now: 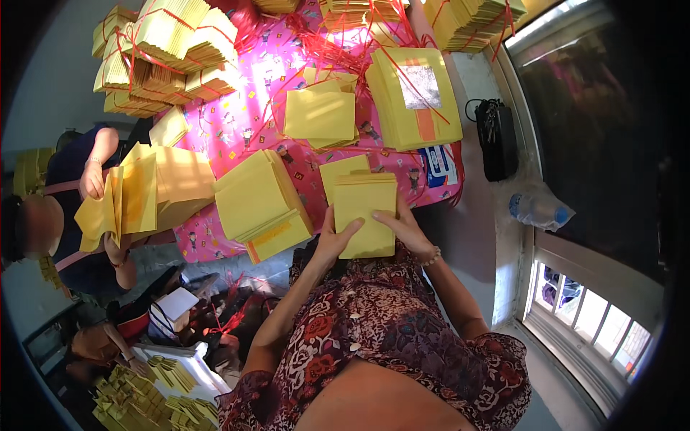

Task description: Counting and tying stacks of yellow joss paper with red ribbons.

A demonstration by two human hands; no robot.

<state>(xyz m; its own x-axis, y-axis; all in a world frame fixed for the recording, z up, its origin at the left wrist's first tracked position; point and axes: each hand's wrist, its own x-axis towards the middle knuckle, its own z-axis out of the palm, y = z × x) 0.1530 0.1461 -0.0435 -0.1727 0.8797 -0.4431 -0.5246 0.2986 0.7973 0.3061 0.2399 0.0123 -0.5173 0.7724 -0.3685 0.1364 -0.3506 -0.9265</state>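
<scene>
Between my two hands is a small stack of yellow paper envelopes (365, 215), held upright at the table's near edge. My left hand (336, 241) grips its left side, thumb lying across the front. On the right side, my right hand (404, 228) does the same, its thumb also on the front face; the other fingers are mostly hidden behind the stack. Just beyond lies another yellow envelope (343, 169), partly covered by the held ones. A thicker pile of yellow envelopes (251, 194) leans to the left of my hands.
The table has a pink patterned cover (248, 93). Tied yellow bundles (169, 32) rise at the far left; a large bundle (388, 108) sits far right. A co-worker (86, 194) handles envelopes at left. A plastic bottle (535, 208) lies on the right ledge.
</scene>
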